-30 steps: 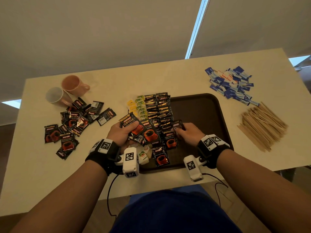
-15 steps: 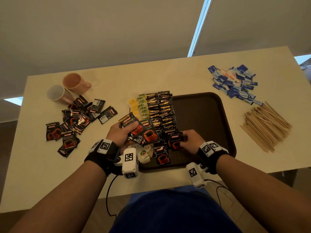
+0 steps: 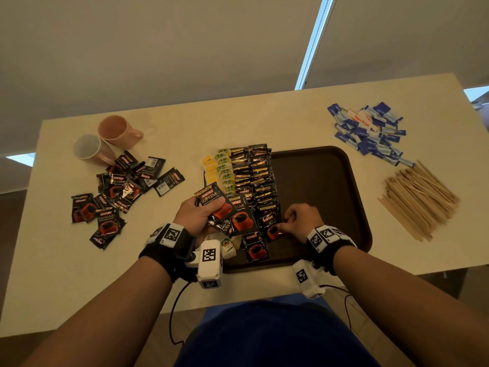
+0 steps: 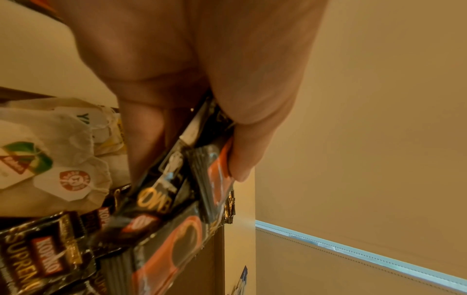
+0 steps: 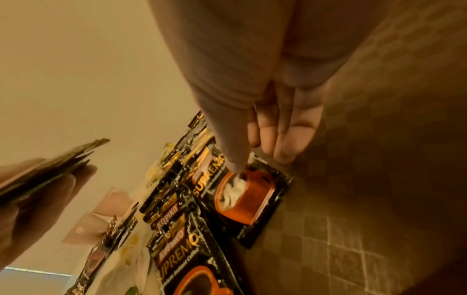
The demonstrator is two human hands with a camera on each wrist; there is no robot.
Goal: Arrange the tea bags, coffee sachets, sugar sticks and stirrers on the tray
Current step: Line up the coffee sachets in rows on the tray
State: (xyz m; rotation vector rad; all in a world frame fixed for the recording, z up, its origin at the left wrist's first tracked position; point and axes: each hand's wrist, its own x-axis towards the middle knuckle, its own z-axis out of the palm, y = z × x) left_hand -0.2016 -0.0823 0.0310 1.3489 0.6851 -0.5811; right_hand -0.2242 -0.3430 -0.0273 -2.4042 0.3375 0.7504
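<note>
My left hand (image 3: 197,215) hovers over the tray's near left corner and grips a fanned stack of black-and-red coffee sachets (image 3: 218,205). The left wrist view shows the thumb and fingers (image 4: 242,151) clamped on that stack (image 4: 177,191). My right hand (image 3: 293,221) rests on the brown tray (image 3: 322,186). Its thumb presses one coffee sachet (image 5: 248,196) flat at the near end of the sachet rows (image 3: 252,172), with the fingers (image 5: 285,139) straight beside it. Tea bags (image 3: 225,170) line the tray's left edge, and more tea bags (image 4: 50,159) lie under my left hand.
Loose coffee sachets (image 3: 119,192) are heaped on the table to the left, near two mugs (image 3: 119,128). Blue sugar sticks (image 3: 370,131) and wooden stirrers (image 3: 418,200) lie right of the tray. The tray's right half (image 3: 330,207) shows bare brown surface.
My right hand brought a coffee sachet toward me along the row and laid it flat on the tray, the thumb now on top. The left hand kept its stack in place.
</note>
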